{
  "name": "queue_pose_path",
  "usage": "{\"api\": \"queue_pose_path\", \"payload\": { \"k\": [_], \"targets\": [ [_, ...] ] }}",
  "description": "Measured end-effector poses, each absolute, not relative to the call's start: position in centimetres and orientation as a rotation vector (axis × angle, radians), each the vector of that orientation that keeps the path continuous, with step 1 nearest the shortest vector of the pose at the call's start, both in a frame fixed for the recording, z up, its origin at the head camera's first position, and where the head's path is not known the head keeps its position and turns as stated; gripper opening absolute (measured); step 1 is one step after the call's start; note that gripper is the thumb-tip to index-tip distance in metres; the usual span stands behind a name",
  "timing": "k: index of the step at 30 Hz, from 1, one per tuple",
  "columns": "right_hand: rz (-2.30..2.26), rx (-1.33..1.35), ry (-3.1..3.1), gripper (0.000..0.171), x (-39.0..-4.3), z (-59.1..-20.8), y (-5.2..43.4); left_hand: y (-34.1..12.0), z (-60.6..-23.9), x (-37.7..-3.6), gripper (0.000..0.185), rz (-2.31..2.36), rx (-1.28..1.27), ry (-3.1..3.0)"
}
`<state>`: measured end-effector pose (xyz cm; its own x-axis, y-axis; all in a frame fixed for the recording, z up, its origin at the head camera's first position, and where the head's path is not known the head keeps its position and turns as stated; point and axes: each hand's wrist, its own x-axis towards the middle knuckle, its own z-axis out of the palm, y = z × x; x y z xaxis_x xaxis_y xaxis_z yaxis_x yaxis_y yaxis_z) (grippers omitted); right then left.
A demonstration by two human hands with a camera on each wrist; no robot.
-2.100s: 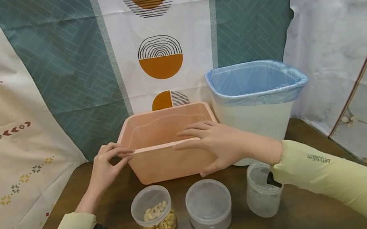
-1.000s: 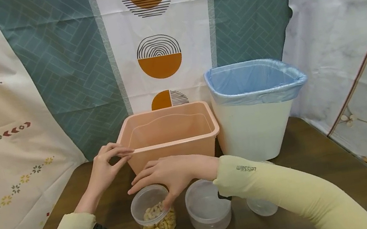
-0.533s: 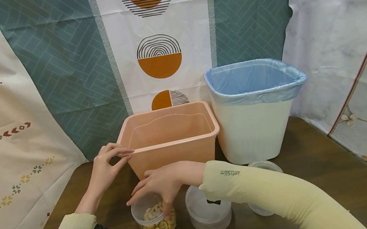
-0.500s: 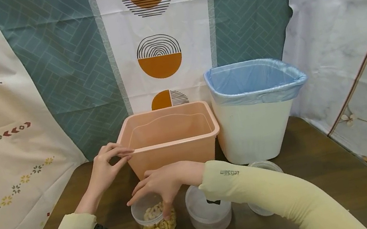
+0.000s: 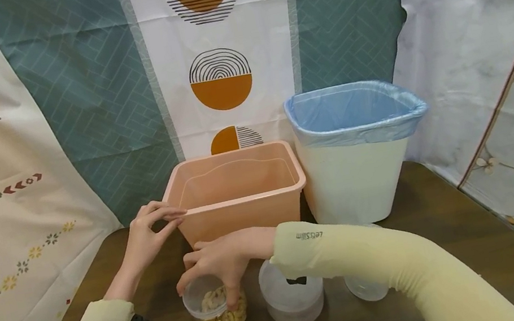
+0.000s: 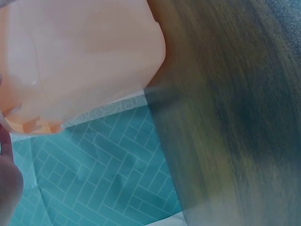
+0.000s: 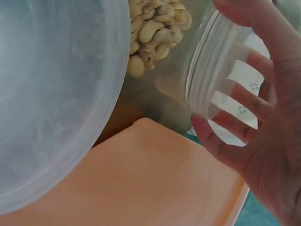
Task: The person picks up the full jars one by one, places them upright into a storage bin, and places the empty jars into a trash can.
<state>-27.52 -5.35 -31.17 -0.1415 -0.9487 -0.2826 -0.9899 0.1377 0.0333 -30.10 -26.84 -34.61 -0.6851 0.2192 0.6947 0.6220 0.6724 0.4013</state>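
The right hand [image 5: 220, 261] reaches across and grips the rim of the clear jar of cashews [image 5: 217, 314], fingers curled round its open threaded mouth, as the right wrist view shows closely [image 7: 221, 80]. That jar stands near the front edge of the dark wooden table [image 5: 431, 210], toward its left side. Just beside it to the right stands a second clear jar [image 5: 291, 298], and a third clear jar [image 5: 364, 288] stands further right, partly hidden behind the sleeve. The left hand [image 5: 149, 237] pinches the near left corner of the rim of the peach plastic bin [image 5: 240, 209], thumb and fingers closed on the edge. The bin stands behind the jars, toward the back edge of the table, and a white bin with a blue liner [image 5: 361, 165] stands just beside it on the right
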Motion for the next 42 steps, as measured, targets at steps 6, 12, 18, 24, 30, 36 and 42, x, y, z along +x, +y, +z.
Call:
{"api": "queue_pose_path", "payload": {
  "k": [6, 12, 18, 24, 30, 36, 42],
  "targets": [
    [0.271, -1.930, 2.200, 0.091, -27.6, -30.0, -5.3, -26.8, -34.6, -30.1, 0.025, -0.856, -0.656, -2.267],
    [0.342, -1.873, 2.150, 0.092, -27.6, -29.0, -5.0, -26.8, -34.6, -30.0, 0.025, -0.857, -0.653, -2.261],
    [0.350, -1.801, 2.158, 0.093, -27.2, -27.7, -4.7, -27.0, -34.8, -30.0, 0.026, -0.864, -0.639, -2.254],
    [0.386, -1.818, 2.166, 0.095, -27.4, -25.5, -4.2, -26.8, -34.7, -30.0, 0.026, -0.861, -0.647, -2.258],
    [0.333, -1.794, 2.167, 0.094, -27.7, -22.7, -3.7, -26.8, -34.7, -30.0, 0.025, -0.842, -0.645, -2.259],
    [0.244, -1.739, 2.200, 0.093, -27.7, -19.5, -2.9, -26.9, -35.0, -30.2, 0.022, -0.826, -0.646, -2.224],
    [0.179, -1.771, 2.269, 0.093, -28.1, -16.2, -1.7, -27.0, -35.1, -30.3, 0.021, -0.802, -0.634, -2.190]
  ]
}}
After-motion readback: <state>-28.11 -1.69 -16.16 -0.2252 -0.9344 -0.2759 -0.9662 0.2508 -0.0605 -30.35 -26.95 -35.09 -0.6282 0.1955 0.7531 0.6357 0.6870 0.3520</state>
